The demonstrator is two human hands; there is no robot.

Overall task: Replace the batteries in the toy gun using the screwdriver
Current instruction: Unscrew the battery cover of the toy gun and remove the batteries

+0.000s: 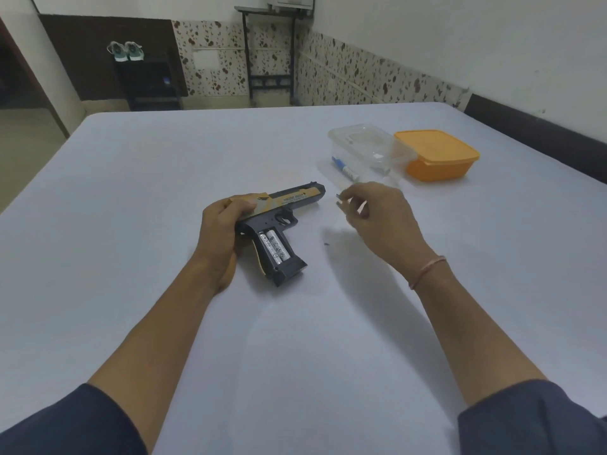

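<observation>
Black-and-tan plastic toy gun [279,221], lying on its side on the pale cloth-covered surface [164,178], nearest item to the viewer. Grip points toward the viewer and a little right; barrel runs away to the upper right, its muzzle ending just short of the right hand. Grip compartment stands uncovered, with two silver batteries [274,249] seated side by side, their long axes following the grip. Cover not seen. Left hand [223,231], closed over the rear of the slide and the back of the grip, pins the gun to the surface; it lies directly left of the batteries and is the nearer hand to them. Right hand [377,218], raised just beyond and right of the muzzle, fingers loosely curled with thumb and forefinger pinched on something thin and small; blurred, so whether it is a screw or a tool tip cannot be told. Batteries lie down and left of this hand, across a short stretch of bare cloth. Small dark speck [326,245], possibly a screw, rests on the cloth between grip and right wrist. Farther right: clear plastic box [371,147], a blue-and-white cylindrical item [345,169] at its near edge, and an orange lidded container [437,154] touching it.
</observation>
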